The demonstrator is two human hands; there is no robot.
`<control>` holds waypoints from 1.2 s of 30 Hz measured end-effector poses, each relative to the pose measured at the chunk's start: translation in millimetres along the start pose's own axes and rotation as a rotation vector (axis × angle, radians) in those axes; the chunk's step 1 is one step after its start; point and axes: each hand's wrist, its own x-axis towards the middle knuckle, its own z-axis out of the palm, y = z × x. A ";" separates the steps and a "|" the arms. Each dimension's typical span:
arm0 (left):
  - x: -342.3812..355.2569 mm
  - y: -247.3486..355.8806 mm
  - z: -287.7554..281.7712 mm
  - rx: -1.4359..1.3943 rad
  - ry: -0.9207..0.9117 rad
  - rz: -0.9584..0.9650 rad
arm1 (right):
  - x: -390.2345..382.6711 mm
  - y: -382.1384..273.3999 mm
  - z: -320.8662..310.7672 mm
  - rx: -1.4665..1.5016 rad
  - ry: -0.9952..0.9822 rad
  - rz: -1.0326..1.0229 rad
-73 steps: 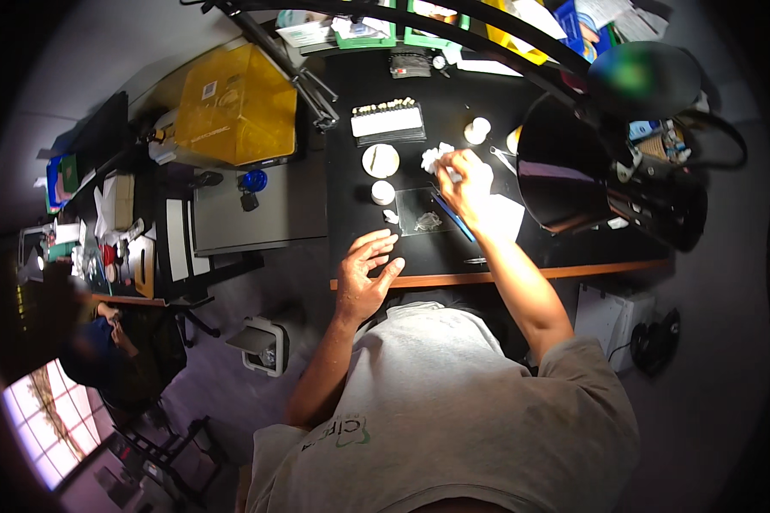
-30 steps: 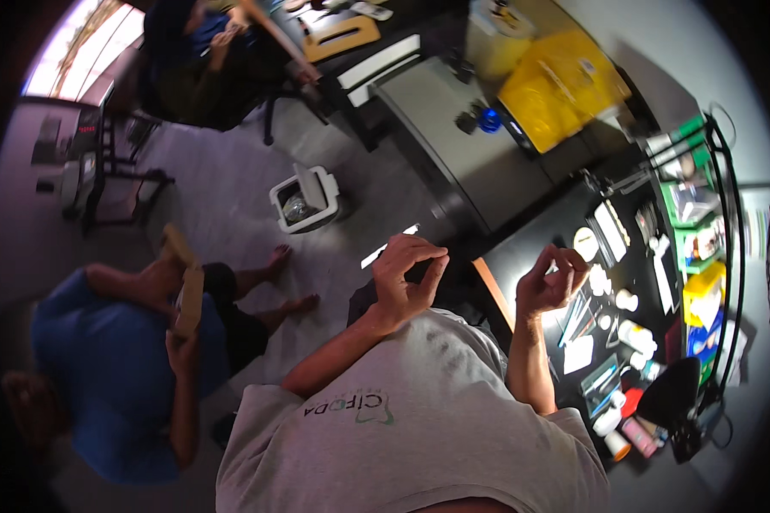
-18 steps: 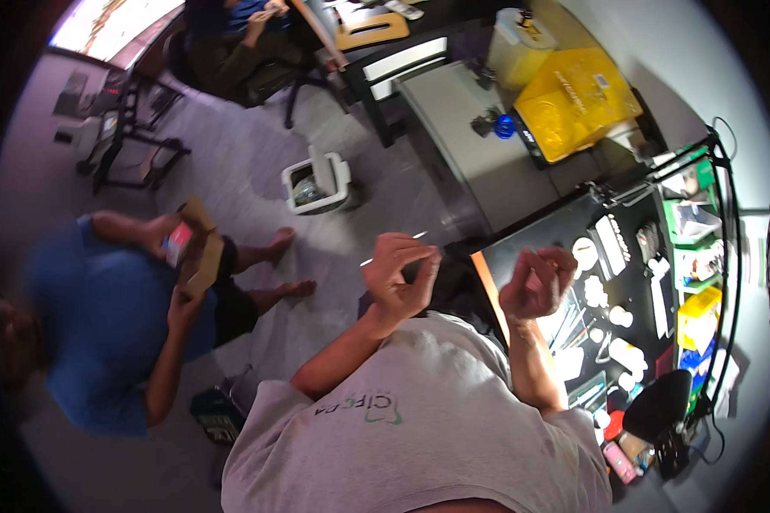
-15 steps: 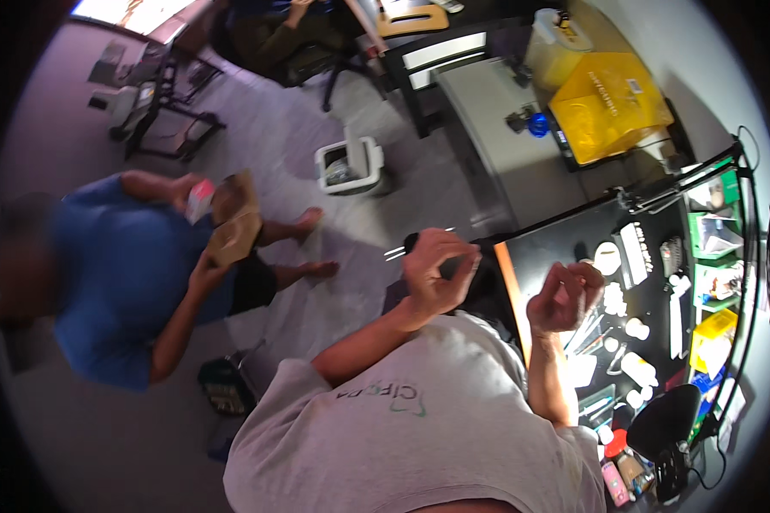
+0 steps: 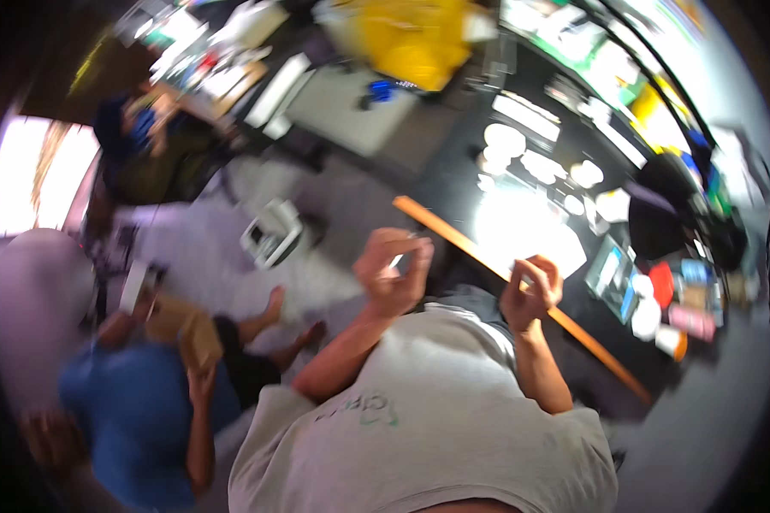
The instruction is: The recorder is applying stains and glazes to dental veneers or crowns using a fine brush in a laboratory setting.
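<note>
Since it's blurred, can't tell if left hand [image 5: 393, 274] or right hand [image 5: 530, 292] grips anything; fingers curled on both. White sheet [image 5: 560, 246] glares on desk [image 5: 462, 175], far of right hand; low reach could bump orange edge [image 5: 603, 352].

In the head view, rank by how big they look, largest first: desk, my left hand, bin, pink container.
1. Desk
2. Left hand
3. Bin
4. Pink container
Apparent size only: the hand is nearer the camera than the bin.
</note>
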 end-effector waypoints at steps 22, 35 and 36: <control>-23.1 4.8 71.4 -0.145 -0.228 -0.111 | -6.9 90.5 -120.1 -0.338 0.329 0.084; -28.1 31.9 92.2 -0.225 -0.440 -0.123 | 44.2 473.3 -321.1 -0.842 -0.033 1.244; -31.5 30.1 83.1 -0.174 -0.407 -0.134 | 48.2 473.2 -295.6 -0.763 -0.107 1.265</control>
